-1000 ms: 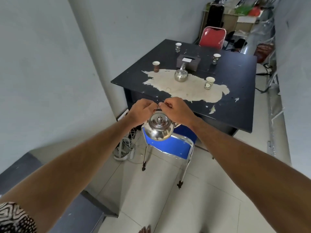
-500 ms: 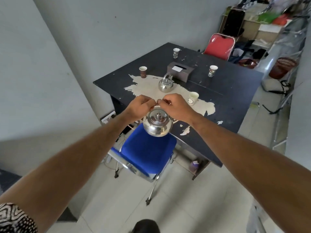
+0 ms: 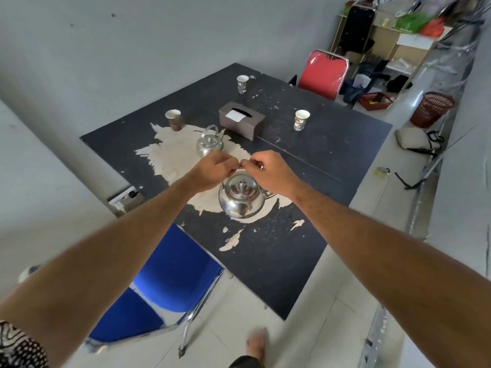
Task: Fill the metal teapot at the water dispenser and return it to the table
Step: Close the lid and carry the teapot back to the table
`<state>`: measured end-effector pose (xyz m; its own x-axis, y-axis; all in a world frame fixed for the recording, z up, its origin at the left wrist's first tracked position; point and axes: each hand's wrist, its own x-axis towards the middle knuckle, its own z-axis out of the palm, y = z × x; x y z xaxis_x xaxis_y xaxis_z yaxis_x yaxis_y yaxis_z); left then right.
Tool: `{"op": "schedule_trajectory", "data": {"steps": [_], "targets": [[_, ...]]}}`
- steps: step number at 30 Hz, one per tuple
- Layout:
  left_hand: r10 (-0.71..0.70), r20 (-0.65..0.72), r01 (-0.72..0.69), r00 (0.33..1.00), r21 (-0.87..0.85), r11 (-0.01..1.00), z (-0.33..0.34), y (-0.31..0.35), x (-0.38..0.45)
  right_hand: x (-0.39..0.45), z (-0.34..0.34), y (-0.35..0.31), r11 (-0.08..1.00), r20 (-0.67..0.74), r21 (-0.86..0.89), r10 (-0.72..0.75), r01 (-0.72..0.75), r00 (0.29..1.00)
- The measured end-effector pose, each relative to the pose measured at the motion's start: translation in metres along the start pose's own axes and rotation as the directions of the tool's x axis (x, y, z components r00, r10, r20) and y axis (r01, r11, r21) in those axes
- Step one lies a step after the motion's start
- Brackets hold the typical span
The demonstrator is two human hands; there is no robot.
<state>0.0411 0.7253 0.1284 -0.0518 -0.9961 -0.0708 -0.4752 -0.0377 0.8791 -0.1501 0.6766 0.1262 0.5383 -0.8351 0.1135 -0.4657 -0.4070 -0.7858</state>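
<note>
A shiny metal teapot (image 3: 241,198) with its lid on hangs by its wire handle above the near part of the black table (image 3: 326,152). My left hand (image 3: 212,168) and my right hand (image 3: 268,171) both pinch the handle from either side, fingers closed. The pot is over the worn pale patch of the tabletop; I cannot tell whether its base touches the table. A second, smaller metal teapot (image 3: 210,142) stands on the table just beyond my left hand.
On the table are a brown tissue box (image 3: 241,120) and three paper cups (image 3: 301,120). A blue chair (image 3: 170,282) is at the near edge, a red chair (image 3: 322,71) at the far side. A red basket (image 3: 433,108) and clutter are at right.
I have come closer to the table. The teapot, held in both hands throughout, has passed from over the blue chair to over the tabletop.
</note>
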Motion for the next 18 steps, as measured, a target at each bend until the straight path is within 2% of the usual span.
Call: {"op": "schedule_trajectory", "data": {"steps": [12,18], "targets": [[-0.069,0.009,0.069,0.998,0.036,0.997,0.096,0.06,0.18,0.082,-0.148,0.133,1.0,0.004,0.01,0.023,-0.023,1.0],[-0.097,-0.009,0.098,0.995,0.03,0.995,0.155,0.086,0.273,0.136,-0.223,0.22,1.0,0.105,0.01,-0.025,0.024,0.994]]}}
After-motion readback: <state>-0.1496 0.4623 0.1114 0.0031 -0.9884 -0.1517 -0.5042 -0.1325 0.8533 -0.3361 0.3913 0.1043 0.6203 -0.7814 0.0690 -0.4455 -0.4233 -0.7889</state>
